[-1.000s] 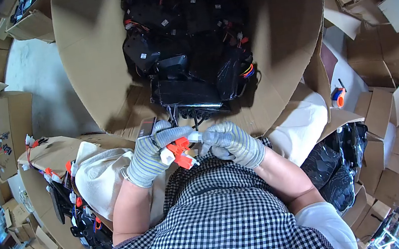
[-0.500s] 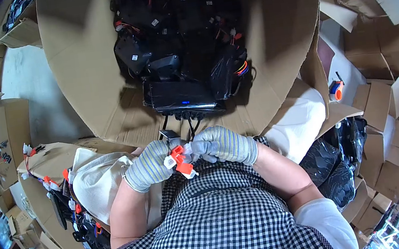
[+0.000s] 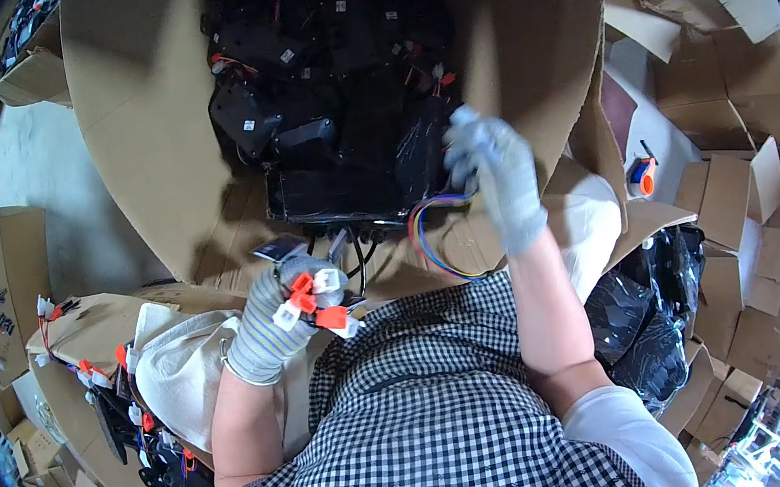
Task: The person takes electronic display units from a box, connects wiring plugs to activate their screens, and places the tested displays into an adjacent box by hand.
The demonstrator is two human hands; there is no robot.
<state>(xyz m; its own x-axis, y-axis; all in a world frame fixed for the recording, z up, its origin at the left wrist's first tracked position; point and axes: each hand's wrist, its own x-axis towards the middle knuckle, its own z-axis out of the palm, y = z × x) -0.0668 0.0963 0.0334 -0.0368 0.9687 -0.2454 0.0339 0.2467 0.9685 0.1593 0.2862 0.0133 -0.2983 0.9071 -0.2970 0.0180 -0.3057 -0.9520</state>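
Observation:
My left hand, in a striped grey glove, is closed around a bunch of red and white plug connectors. A small dark flat piece sticks up beyond its fingers. Further forward and to the right, my gloved right hand is raised with its fingers curled. Coloured wires in red, blue and yellow loop out from beside it; its fingertips are blurred. Just in front of both hands lies a black box-shaped unit, with black cables at its near edge.
Many black units with small white labels fill the middle of the large cardboard surface. Connectors and cables lie at my left. Black plastic-wrapped parts sit at my right, near an orange-and-blue tape roll. Cardboard boxes stand around.
My right hand has left the connectors by my left hand and moved forward and right, with the coloured wires now looping beside it. My left hand keeps the connectors. The unit's blue display light is gone.

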